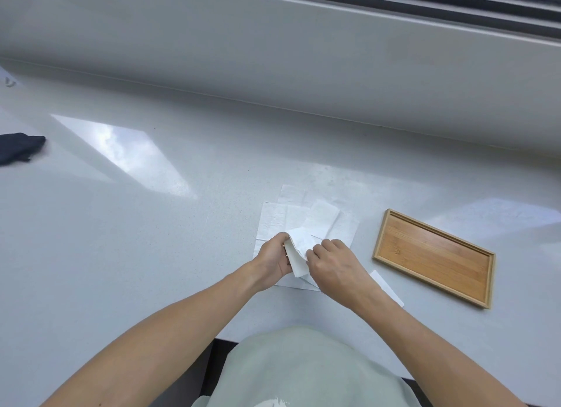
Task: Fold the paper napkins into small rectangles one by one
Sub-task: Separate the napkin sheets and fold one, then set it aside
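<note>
Glossy grey counter [182,224] below window sill [303,57]; hands [303,259] pinching napkin [299,250]

White napkins [306,221]; light-brown striped-grain tray [437,254]; pale grey counter [151,224]; navy cloth [18,150].

A pale grey counter [158,224] spreads out beyond the hands, glossy enough to mirror a bright patch of cloudy sky [121,151] up and to their left. Farther back a raised grey ledge [273,57] runs the whole width. Above it, to the upper right, sits a dark window frame [455,2]. Daylight falls soft and even.
</note>
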